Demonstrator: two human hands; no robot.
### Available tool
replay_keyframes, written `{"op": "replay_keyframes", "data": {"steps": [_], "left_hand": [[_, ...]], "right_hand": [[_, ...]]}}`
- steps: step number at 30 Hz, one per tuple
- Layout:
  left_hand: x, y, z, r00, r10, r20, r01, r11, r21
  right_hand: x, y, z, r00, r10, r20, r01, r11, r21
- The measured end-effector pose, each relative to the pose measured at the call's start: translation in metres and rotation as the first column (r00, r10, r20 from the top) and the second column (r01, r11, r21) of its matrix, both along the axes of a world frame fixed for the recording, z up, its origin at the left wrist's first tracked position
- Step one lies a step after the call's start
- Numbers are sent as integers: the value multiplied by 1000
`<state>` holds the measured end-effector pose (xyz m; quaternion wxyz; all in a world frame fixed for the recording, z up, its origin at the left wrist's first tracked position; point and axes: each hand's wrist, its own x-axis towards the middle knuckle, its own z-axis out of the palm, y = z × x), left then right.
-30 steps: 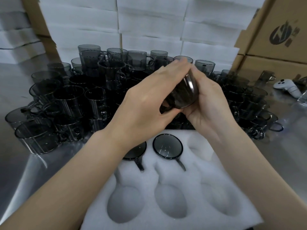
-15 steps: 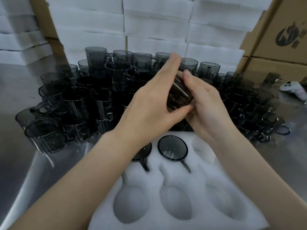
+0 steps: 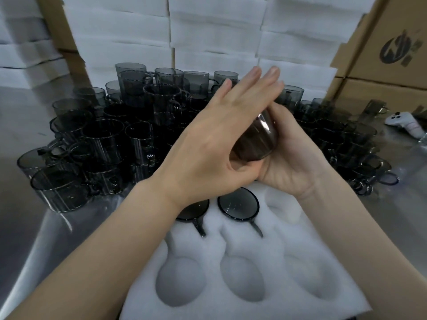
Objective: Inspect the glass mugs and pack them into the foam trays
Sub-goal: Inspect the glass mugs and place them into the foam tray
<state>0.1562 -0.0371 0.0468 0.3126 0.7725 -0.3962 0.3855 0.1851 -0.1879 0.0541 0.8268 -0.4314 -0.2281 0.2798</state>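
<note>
A dark smoked-glass mug [image 3: 257, 140] is held tilted between both hands above the far edge of the white foam tray [image 3: 231, 255]. My left hand [image 3: 221, 135] lies over its near and left side with fingers stretched flat. My right hand [image 3: 291, 155] cups it from below and the right. Two mugs sit in the tray's far pockets, one at centre [image 3: 238, 206] and one partly under my left wrist [image 3: 193, 212], handles pointing toward me. The other tray pockets are empty.
A dense crowd of several dark glass mugs [image 3: 111, 139] stands on the steel table behind the tray. Stacked white foam sheets [image 3: 215, 35] line the back. Cardboard boxes [image 3: 390, 54] rise at right, with a white controller [image 3: 403, 122] on the table below them.
Both hands have turned the mug between them; my left fingers have opened flatter over it. The view has shifted slightly.
</note>
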Motion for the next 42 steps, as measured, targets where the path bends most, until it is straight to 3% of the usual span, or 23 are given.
{"op": "replay_keyframes", "data": {"steps": [6, 9, 12, 17, 20, 22, 26, 30, 33, 36, 42], "left_hand": [[-2, 1, -1, 980, 46, -192, -64, 994, -88], [-3, 0, 0, 982, 4, -189, -26, 993, -115], [-1, -2, -2, 988, -54, -142, 48, 998, -45], [2, 1, -3, 984, -112, -140, 107, 993, -48], [4, 4, -3, 971, -142, -194, 109, 979, -172], [4, 6, -4, 945, -220, -243, 153, 952, -266], [5, 6, -6, 917, -265, -298, 151, 922, -356], [5, 5, -7, 930, -180, -319, 45, 921, -387], [8, 7, -8, 951, -81, -298, -53, 907, -417], [12, 9, -10, 968, -18, -249, -95, 897, -432], [13, 9, -12, 977, -10, -212, -76, 916, -394]], "right_hand": [[1, 4, 0, 981, -183, 58, 182, 983, 18], [3, 5, -1, 978, -208, 37, 208, 978, -2], [3, 5, 0, 975, -222, 25, 222, 975, 8], [5, 1, -1, 993, -92, 76, 86, 992, 89], [5, -3, 4, 987, 34, 156, -55, 990, 127], [4, -11, 6, 974, 14, 224, -33, 996, 82], [-4, -26, 16, 920, -141, 365, 195, 974, -116], [-18, -43, 31, 801, -233, 551, 488, 788, -376], [-36, -52, 37, 721, -51, 691, 602, 539, -589], [-46, -54, 33, 710, 121, 694, 641, 298, -707], [-57, -55, 28, 722, 163, 672, 659, 135, -740]]}}
